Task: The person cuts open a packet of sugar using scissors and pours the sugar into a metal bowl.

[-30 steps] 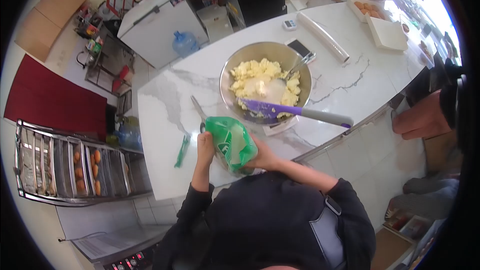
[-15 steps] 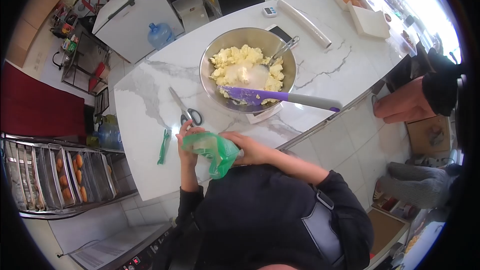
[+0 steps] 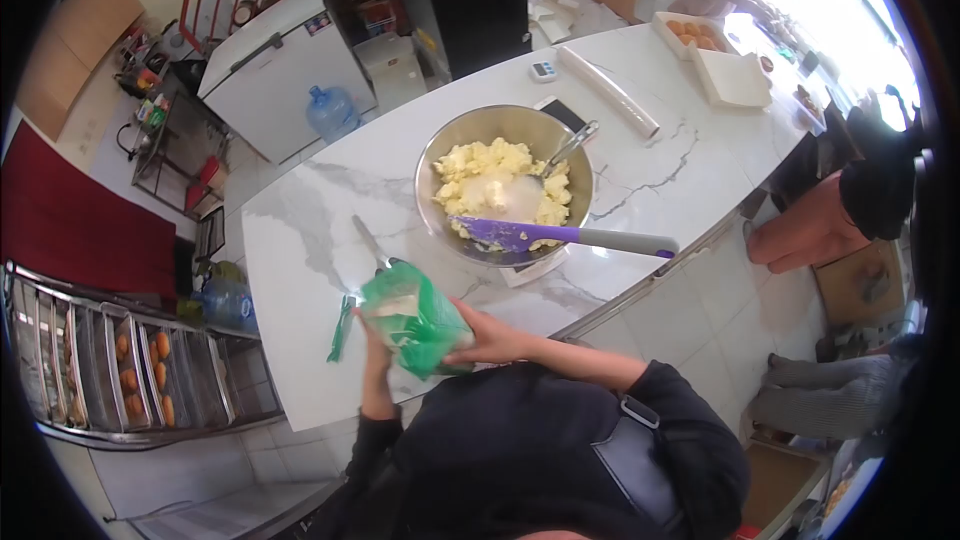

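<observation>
Near the front edge of the counter, a green plastic bag (image 3: 418, 325) with pale contents at its opening is held between my two hands. My left hand (image 3: 374, 358) grips its left side, fingers partly behind it. My right hand (image 3: 488, 336) is closed round its right side. Beyond stands a steel mixing bowl (image 3: 437, 223) of pale yellow crumbly mixture (image 3: 487, 162) with white powder on top. A purple spatula (image 3: 540, 234) and a metal-handled utensil (image 3: 574, 144) rest in it. Scissors (image 3: 370, 240) lie partly hidden behind the bag, beside a cut green strip (image 3: 342, 328).
A scale (image 3: 535, 268) sits under the bowl on the marble counter (image 3: 320, 200). Behind are a phone (image 3: 562, 114), timer (image 3: 543, 71), film roll (image 3: 608, 90) and box of buns (image 3: 692, 35). Other people stand right and far back; a tray rack (image 3: 130, 360) is left.
The green bag has been turned more upright, its opening showing more clearly, and now covers the scissors' handles. My camera view has tilted, so the bowl appears lower.
</observation>
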A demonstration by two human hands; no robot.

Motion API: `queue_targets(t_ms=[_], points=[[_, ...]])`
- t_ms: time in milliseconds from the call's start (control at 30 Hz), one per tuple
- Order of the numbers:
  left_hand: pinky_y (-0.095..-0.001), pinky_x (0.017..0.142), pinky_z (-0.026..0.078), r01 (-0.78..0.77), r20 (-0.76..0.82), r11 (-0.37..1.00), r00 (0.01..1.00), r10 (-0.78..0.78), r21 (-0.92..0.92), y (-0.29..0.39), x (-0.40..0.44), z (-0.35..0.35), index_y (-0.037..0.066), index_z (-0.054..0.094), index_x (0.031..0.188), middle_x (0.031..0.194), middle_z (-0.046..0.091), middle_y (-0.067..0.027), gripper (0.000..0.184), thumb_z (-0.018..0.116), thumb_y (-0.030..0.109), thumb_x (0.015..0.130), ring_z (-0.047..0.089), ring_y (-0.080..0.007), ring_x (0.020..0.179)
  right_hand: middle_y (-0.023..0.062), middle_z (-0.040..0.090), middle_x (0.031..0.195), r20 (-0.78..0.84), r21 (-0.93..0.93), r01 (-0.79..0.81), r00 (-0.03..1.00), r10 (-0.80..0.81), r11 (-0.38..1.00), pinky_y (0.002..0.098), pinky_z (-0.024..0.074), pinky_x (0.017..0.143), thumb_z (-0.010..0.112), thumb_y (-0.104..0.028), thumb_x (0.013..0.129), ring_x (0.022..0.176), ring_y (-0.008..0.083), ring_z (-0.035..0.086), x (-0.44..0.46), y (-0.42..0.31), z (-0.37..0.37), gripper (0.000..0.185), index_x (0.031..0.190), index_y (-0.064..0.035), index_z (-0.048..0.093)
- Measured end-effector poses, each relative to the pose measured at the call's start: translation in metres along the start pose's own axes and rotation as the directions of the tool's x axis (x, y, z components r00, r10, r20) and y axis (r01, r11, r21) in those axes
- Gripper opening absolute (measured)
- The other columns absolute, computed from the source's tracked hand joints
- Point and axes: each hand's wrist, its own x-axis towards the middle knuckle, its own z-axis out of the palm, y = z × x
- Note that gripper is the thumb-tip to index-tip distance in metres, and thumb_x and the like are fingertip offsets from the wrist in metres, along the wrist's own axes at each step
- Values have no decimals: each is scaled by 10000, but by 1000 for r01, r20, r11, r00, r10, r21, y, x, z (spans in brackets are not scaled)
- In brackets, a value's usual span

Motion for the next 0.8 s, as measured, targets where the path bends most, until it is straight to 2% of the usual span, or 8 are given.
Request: queue_targets(t_ms=[33, 67, 167, 233, 367, 567, 733, 800], points=[[-373, 1038, 117, -213, 109, 916, 976, 186, 340, -9, 11, -29, -4, 311, 1303, 1264, 434, -151, 500, 241, 363, 971, 409, -250, 1173, 178, 235, 1409, -55, 24, 39, 998, -38, 999, 354, 253, 1037, 707, -272, 755, 1287, 264, 279, 6, -6, 2, 925, 1400, -43, 83], [-395, 1080, -96, -440, 293, 680, 898, 328, 587, -32, 31, -78, 2, 356, 1269, 1219, 468, -146, 444, 276, 321, 971, 408, -267, 1164, 171, 222, 1414, -136, 36, 76, 988, -70, 996, 348, 241, 1041, 695, -282, 770, 1294, 245, 259, 9, -13, 1, 916, 1399, -37, 76], [-383, 1025, 150, -324, 466, 930, 859, 212, 174, 96, 19, -37, -15, 253, 1311, 1266, 410, -135, 753, 578, 365, 748, 404, -258, 1167, 141, 328, 1337, -212, 250, 186, 968, -134, 950, 335, 283, 1008, 634, -349, 817, 1235, 217, 317, 20, -42, -14, 863, 1401, -52, 73], [-375, 988, 315, -272, 544, 962, 812, 212, 30, 142, 15, -14, -26, 185, 1339, 1297, 371, -128, 1038, 778, 395, 599, 402, -251, 1169, 140, 337, 1334, -231, 479, 239, 963, -141, 845, 331, 283, 1009, 611, -376, 830, 1234, 217, 325, 28, -60, -21, 833, 1398, -41, 101], [-353, 935, 380, -243, 364, 963, 892, 268, -114, 144, 14, 14, -18, 127, 1346, 1259, 384, -130, 1345, 922, 282, 304, 423, -248, 1141, 144, 360, 1317, -279, 412, 225, 954, -113, 883, 327, 295, 1000, 589, -405, 838, 1225, 211, 338, 33, -76, -40, 780, 1385, -32, 175], [-367, 893, 425, -303, 254, 951, 917, 308, -58, 170, -5, 30, -11, 163, 1336, 1240, 390, -146, 1177, 875, 165, 415, 454, -246, 1102, 178, 393, 1265, -375, 303, 404, 883, -281, 863, 329, 320, 973, 621, -461, 791, 1176, 207, 378, 36, -78, -41, 881, 1367, -2, 138], [-348, 861, 446, -359, 255, 927, 911, 323, 108, 175, -1, 26, 1, 277, 1309, 1182, 461, -130, 1081, 873, 154, 419, 507, -222, 1043, 142, 330, 1320, -239, 96, 553, 820, -520, 828, 331, 323, 989, 871, -332, 509, 1203, 219, 349, 40, -51, -53, 1203, 1374, -5, 102], [-337, 856, 448, -384, 283, 912, 899, 334, 142, 196, -2, 34, -4, 342, 1283, 1131, 518, -118, 1019, 871, 157, 428, 532, -210, 1019, 126, 334, 1321, -133, 385, 406, 913, -385, 829, 339, 322, 994, 864, -316, 533, 1214, 212, 340, 46, -37, -49, 1153, 1370, -16, 129]])
